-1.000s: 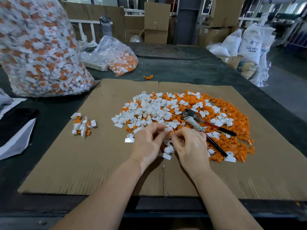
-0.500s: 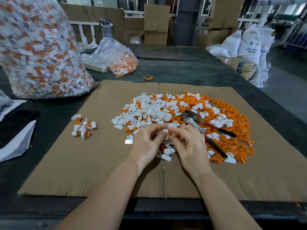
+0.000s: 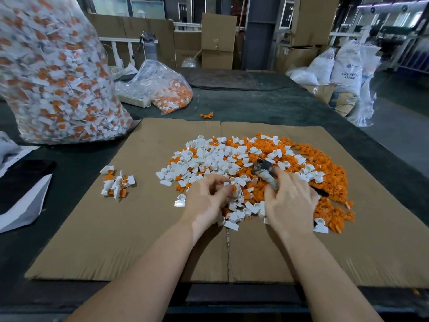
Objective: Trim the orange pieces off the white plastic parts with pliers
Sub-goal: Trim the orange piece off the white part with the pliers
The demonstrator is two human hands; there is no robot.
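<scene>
Head view: the left hand (image 3: 209, 201) pinches a small orange and white part (image 3: 233, 188) between thumb and fingers, at the near edge of the big pile (image 3: 255, 163) on the brown cardboard (image 3: 139, 228). The right hand (image 3: 290, 203) has moved away from the left hand since half a second ago. Back then both hands met over one part. Now the right hand reaches to the pliers (image 3: 267, 175) that lie on the pile. Its fingers touch the wrapped handle, but whether they grip it yet cannot be told. A small heap of parts (image 3: 117, 183) sits to the left on the cardboard. A big clear bag (image 3: 58, 77) of parts stands far left on the dark table (image 3: 255, 105).
</scene>
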